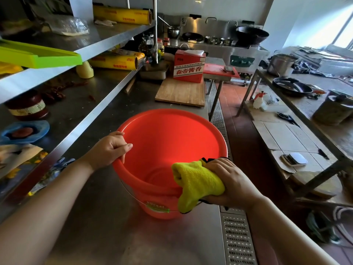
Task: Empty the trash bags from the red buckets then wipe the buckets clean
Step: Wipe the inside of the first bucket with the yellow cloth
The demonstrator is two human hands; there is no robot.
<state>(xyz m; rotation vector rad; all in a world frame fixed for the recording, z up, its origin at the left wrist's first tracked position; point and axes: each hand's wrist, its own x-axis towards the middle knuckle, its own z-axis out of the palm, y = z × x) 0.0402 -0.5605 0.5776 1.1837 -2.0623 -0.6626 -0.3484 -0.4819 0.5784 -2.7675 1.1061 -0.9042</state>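
The red bucket (168,150) stands upright on the steel counter (107,217), low in the middle of the view, round and smooth-walled with a rolled rim, no bag in it, and a green-and-white label on its outer wall at 6 o'clock. A yellow cloth (196,183), fleecy and bunched with a dark edge trim, is draped over the rim at about 4 o'clock, partly inside the bucket and partly hanging down the outside.
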